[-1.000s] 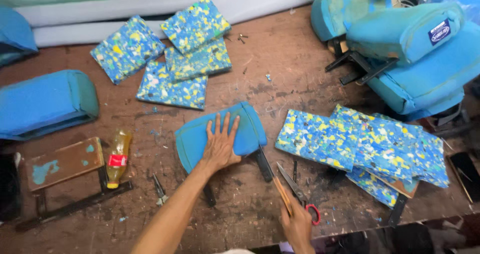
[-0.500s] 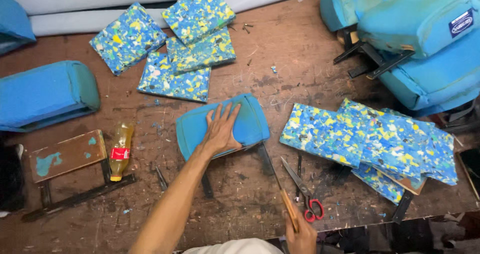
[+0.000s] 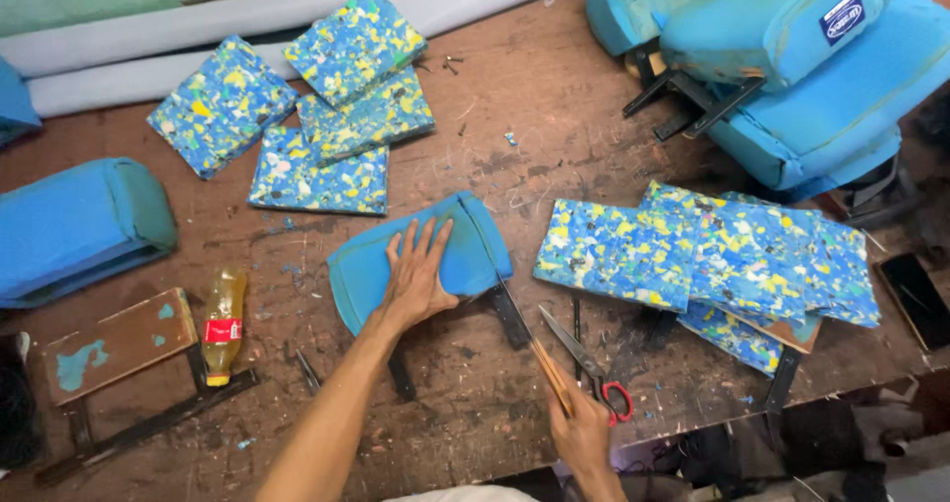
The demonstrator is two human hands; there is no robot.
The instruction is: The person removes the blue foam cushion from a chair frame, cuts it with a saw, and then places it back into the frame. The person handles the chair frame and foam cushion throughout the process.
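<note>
Two hands on the job here, both ours. Our left hand (image 3: 416, 276) lies flat on the blue padded cushion (image 3: 421, 260), fingers (image 3: 424, 245) spread wide and pressing down, not gripping anything. That cushion sits mid-bench on the worn brown workbench (image 3: 554, 96), with black metal brackets poking out under it. Our right hand (image 3: 582, 431) is down at the near edge, fingers curled around a thin wooden stick (image 3: 549, 371) that angles up toward the cushion. Just beside that hand we've got the scissors (image 3: 586, 365) with red handles lying on the bench, blades pointing up-left. To the right there's an overlapping pile of speckled blue-yellow foam slabs (image 3: 708, 250), and four more speckled foam squares (image 3: 327, 116) sit up-left of the cushion. A small plastic bottle (image 3: 224, 324) with a red label lies on the left next to a wooden block (image 3: 119, 344), and a covered blue cushion (image 3: 79, 225) rests further left.
</note>
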